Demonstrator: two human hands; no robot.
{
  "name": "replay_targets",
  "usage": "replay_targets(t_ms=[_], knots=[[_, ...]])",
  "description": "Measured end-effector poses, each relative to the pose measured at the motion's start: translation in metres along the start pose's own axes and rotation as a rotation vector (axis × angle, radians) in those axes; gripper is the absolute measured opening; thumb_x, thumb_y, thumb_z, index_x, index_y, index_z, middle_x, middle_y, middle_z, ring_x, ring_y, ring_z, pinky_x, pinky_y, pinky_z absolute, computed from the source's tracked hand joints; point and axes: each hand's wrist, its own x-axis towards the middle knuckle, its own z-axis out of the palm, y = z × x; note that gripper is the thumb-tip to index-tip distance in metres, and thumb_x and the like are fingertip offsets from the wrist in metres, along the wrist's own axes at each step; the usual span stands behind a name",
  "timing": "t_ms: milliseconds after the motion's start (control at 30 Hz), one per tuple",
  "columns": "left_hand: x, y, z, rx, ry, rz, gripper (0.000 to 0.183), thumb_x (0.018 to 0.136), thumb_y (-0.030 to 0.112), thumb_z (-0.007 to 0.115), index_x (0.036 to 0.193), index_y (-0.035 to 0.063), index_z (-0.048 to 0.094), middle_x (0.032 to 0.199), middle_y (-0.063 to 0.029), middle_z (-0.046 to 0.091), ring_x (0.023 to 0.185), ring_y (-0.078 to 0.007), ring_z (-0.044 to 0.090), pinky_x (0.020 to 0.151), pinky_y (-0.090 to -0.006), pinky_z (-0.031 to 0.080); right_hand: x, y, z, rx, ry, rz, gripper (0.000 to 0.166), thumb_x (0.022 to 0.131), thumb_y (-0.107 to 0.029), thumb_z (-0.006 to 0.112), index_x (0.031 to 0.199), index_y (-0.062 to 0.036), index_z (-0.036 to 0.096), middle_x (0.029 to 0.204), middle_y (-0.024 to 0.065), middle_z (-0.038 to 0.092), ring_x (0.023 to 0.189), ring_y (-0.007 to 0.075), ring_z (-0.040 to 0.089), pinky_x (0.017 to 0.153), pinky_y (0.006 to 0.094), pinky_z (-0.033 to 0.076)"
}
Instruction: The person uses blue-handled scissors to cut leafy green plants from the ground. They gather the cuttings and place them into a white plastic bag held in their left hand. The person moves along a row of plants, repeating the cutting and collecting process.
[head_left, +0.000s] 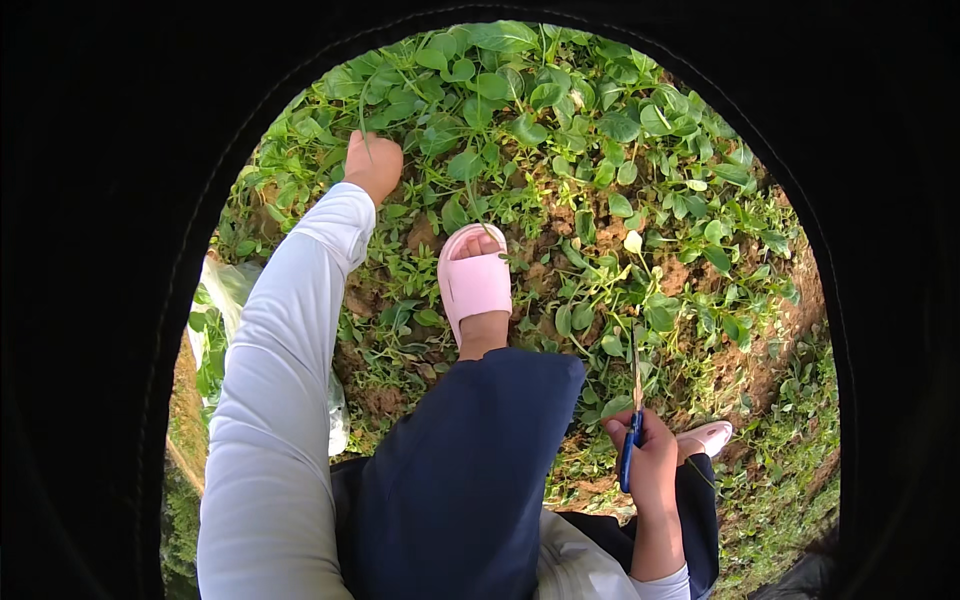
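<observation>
My left hand (373, 166) reaches forward among leafy green plants (480, 90), its fingers curled in at the leaves, with a long thin blade of grass crossing them. Whether anything is gripped there is hidden. At the lower right, my right hand (651, 450) is closed around the blue handles of a pair of scissors (637, 382). The narrow blades point away from me over low plants and look closed together. A yellow leaf (633, 241) stands out beyond their tips.
My feet, in pink slide sandals (480, 285), rest among the plants and brown soil (765, 360). A clear plastic bag (225, 289) with green leaves lies beside my left arm. A dark object (802, 574) shows at the bottom right.
</observation>
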Motion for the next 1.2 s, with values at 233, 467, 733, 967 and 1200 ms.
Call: replay_targets(t_ms=[233, 467, 733, 967, 1200], knots=[[-0.074, 0.018, -0.075, -0.933, 0.145, 0.077, 0.013, 0.075, 0.016, 0.057, 0.078, 0.0035, 0.058, 0.073, -0.0117, 0.057, 0.065, -0.0255, 0.055, 0.060, -0.0333, 0.044, -0.005, -0.002, -0.001, 0.101, -0.069, 0.031, 0.018, 0.074, -0.016, 0.065, 0.078, -0.0005, 0.057, 0.055, 0.0002, 0.048, 0.051, 0.0064, 0.040, 0.049, 0.0219, 0.035], [-0.111, 0.104, -0.138, -1.587, -0.228, 0.310, 0.014, 0.082, 0.010, 0.051, 0.085, -0.0015, 0.058, 0.068, -0.0002, 0.053, 0.058, -0.0044, 0.046, 0.053, -0.0189, 0.037, -0.004, -0.012, 0.002, -0.060, -0.241, -0.130, 0.040, 0.078, -0.038, 0.056, 0.070, 0.0000, 0.047, 0.060, 0.0146, 0.050, 0.055, 0.0279, 0.049, 0.053, 0.0347, 0.038], [-0.110, 0.150, -0.154, -1.515, -0.261, 0.523, 0.017, 0.076, 0.013, 0.054, 0.082, -0.0013, 0.059, 0.067, -0.0071, 0.059, 0.059, -0.0121, 0.054, 0.054, -0.0243, 0.041, -0.002, -0.008, -0.003, -0.126, -0.257, -0.040, 0.050, 0.079, -0.047, 0.050, 0.070, 0.0021, 0.045, 0.065, 0.0202, 0.049, 0.063, 0.0366, 0.049, 0.057, 0.0405, 0.038], [-0.113, 0.151, -0.158, -1.512, -0.162, 0.516, 0.012, 0.077, 0.008, 0.055, 0.084, -0.0007, 0.059, 0.072, -0.0033, 0.057, 0.064, -0.0083, 0.050, 0.059, -0.0224, 0.039, -0.004, -0.009, -0.005, -0.141, -0.256, 0.010, 0.051, 0.079, -0.047, 0.050, 0.070, 0.0026, 0.047, 0.066, 0.0209, 0.051, 0.063, 0.0361, 0.050, 0.058, 0.0399, 0.038], [-0.108, 0.156, -0.155, -1.286, -0.057, 0.771, 0.012, 0.074, 0.010, 0.060, 0.081, 0.0010, 0.057, 0.076, -0.0083, 0.059, 0.070, -0.0202, 0.057, 0.064, -0.0285, 0.043, -0.001, -0.001, -0.003, 0.149, -0.279, 0.167, 0.047, 0.081, -0.043, 0.051, 0.070, 0.0019, 0.050, 0.055, 0.0101, 0.049, 0.046, 0.0188, 0.051, 0.045, 0.0305, 0.039]])
